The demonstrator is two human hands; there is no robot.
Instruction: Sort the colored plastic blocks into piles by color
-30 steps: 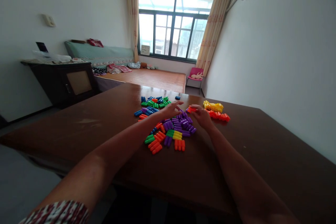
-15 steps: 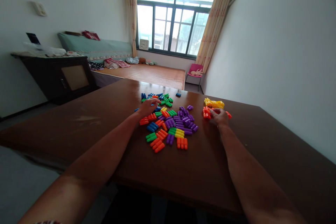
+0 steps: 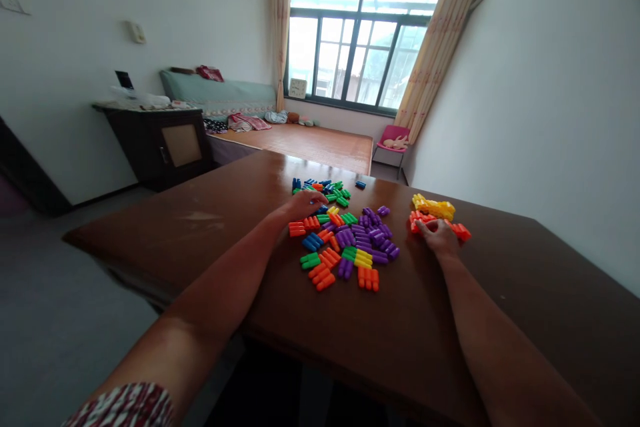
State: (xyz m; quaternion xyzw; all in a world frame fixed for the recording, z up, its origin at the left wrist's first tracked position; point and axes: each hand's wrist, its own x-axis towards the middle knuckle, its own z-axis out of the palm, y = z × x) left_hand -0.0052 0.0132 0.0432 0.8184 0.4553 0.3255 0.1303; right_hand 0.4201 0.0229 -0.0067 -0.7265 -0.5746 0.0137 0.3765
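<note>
My left hand [image 3: 306, 201] lies palm down over the far left of a pile of plastic blocks, nearest the blue and green blocks [image 3: 339, 192]. Its fingers are loosely bent and apart, and I see nothing held in them. On the right, my right hand [image 3: 440, 239] rests at a row of orange blocks [image 3: 423, 217], thumb and index finger apart beside them; the hand covers part of the row. Just behind lie yellow blocks [image 3: 434, 207]. Purple blocks [image 3: 373, 230] are heaped between my hands, with mixed orange, green, blue and yellow ones in front and to their left.
The brown table [image 3: 400, 327] has a glossy top. One small blue block [image 3: 361, 185] sits apart near the far edge. Beyond stand a low bed [image 3: 320, 145], a dark cabinet [image 3: 160, 147] and a pink chair [image 3: 397, 137] with a soft toy.
The view has swung left, so everything sits further right. My right thumb and fingers have parted at the orange blocks, and the near orange block lies lower. My left hand stays at the pile.
</note>
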